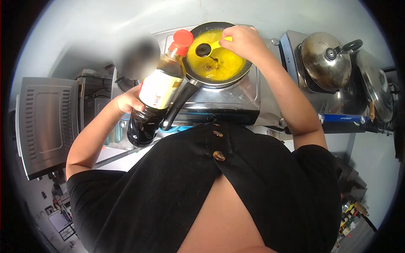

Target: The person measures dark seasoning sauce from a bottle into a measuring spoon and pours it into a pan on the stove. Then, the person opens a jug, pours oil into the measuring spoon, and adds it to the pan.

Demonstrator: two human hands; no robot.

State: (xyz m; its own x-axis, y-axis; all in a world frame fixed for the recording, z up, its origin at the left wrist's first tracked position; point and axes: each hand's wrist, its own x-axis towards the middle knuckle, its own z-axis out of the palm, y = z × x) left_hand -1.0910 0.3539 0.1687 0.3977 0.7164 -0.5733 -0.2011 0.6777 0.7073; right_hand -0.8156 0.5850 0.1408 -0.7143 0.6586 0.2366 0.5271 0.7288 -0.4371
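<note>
My left hand [131,101] is wrapped round a large bottle of dark sauce [162,86] with a red cap and a pale label. The bottle leans to the right, its cap close to the pan's left rim. Between the fingers of my right hand [244,40] is the handle of a yellow measuring spoon [216,44], whose bowl holds dark liquid above the pan. Yellow liquid fills the black frying pan [236,78], and dark streaks show in it below the spoon. The pan's black handle [180,105] points toward me, partly behind the bottle.
Under the pan is a silver gas stove [242,95]. To the right, a metal kettle [325,59] stands on a second stove, with a large metal lid [375,86] beside it. A grey vented appliance [48,122] is at the left. A blurred patch covers an area beside the bottle.
</note>
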